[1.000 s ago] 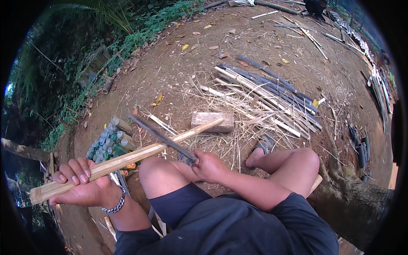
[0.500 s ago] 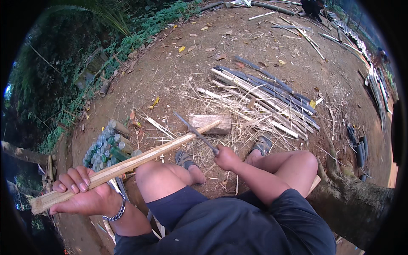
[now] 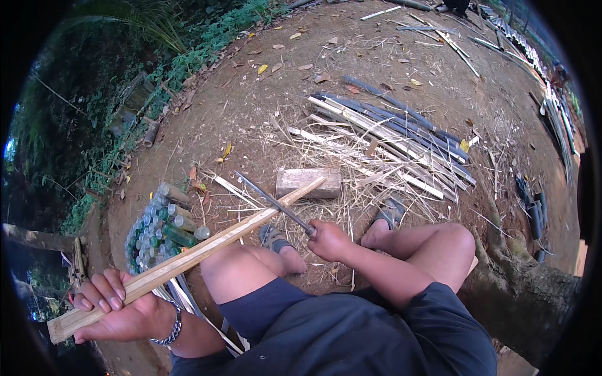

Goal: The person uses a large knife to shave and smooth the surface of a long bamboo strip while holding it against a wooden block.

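My left hand (image 3: 128,311) is wrapped round the near-left end of a long pale wooden stick (image 3: 207,248). The stick slants up to the right, its pointed far end resting on a rough wooden block (image 3: 298,182) on the ground between my feet. In my right hand (image 3: 330,241) is the handle of a long knife (image 3: 260,193). Its narrow dark blade points up and left and crosses over the stick near the tapered end. The blade is seen almost edge-on, so whether it touches the wood is hard to tell.
A pile of split strips (image 3: 401,150), pale and dark, lies ahead right amid shavings. Stacked glass bottles (image 3: 160,225) are left of my knee. A thick tree root (image 3: 520,294) is at the right. Greenery (image 3: 144,69) borders the far left. Another person is partly visible at the top right.
The knife has moved down and left along the stick, back from its tip, with my right hand. My left hand and the stick's near end have dipped slightly.
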The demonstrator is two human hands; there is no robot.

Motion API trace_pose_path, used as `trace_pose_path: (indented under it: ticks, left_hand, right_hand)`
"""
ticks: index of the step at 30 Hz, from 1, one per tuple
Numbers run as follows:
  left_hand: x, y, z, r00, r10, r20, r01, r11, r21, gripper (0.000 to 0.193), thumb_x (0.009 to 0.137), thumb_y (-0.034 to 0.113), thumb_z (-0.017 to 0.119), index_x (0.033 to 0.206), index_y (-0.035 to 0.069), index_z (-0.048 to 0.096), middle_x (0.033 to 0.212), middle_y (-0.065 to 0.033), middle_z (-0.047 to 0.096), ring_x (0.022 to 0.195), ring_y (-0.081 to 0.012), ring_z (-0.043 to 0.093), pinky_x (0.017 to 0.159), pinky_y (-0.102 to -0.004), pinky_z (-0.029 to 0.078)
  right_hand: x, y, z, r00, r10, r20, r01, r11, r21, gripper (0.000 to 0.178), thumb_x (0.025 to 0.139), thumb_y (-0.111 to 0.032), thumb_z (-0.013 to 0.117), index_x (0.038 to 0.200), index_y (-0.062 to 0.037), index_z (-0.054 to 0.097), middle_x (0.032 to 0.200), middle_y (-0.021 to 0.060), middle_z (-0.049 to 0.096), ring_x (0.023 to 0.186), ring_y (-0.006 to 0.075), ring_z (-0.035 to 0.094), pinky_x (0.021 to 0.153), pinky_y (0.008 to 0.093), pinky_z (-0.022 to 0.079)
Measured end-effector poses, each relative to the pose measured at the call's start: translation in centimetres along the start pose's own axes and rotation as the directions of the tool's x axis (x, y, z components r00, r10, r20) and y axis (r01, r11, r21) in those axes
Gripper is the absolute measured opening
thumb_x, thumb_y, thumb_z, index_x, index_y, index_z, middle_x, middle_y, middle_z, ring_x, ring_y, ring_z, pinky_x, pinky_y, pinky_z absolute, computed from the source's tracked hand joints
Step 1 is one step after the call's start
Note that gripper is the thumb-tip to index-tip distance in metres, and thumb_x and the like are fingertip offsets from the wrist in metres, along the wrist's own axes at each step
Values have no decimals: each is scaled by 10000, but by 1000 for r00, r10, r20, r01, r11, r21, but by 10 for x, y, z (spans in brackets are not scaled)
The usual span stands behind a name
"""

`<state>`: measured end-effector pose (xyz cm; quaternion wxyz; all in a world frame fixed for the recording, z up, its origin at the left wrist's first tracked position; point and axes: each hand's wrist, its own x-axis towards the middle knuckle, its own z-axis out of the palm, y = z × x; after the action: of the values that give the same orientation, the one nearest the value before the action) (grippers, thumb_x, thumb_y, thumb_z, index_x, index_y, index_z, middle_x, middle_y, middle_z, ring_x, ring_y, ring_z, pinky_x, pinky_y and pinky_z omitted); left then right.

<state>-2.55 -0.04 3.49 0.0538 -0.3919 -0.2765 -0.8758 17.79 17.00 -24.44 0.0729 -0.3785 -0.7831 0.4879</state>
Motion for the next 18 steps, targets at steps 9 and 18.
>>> trace_pose_path:
  ticks: [9, 18]
  left_hand:
    - [2, -5, 1, 999, 17, 27, -18, 1000, 9, 537, 805, 605, 647, 782, 100, 467, 553, 31, 387, 439, -54, 390, 420, -184, 309]
    - [2, -5, 4, 995, -39, 88, 40, 999, -14, 527, 773, 581, 700, 763, 111, 461, 557, 39, 375, 443, -56, 362, 430, -192, 300]
  right_hand:
    - [18, 43, 3, 995, 89, -42, -91, 994, -57, 282, 808, -191, 599, 1056, -58, 576, 900, 224, 660, 855, 402, 642, 784, 486, 514]
    - [24, 33, -2, 998, 52, 21, -52, 999, -12, 267, 800, -184, 588, 1033, -53, 595, 912, 228, 655, 864, 396, 639, 755, 484, 505]
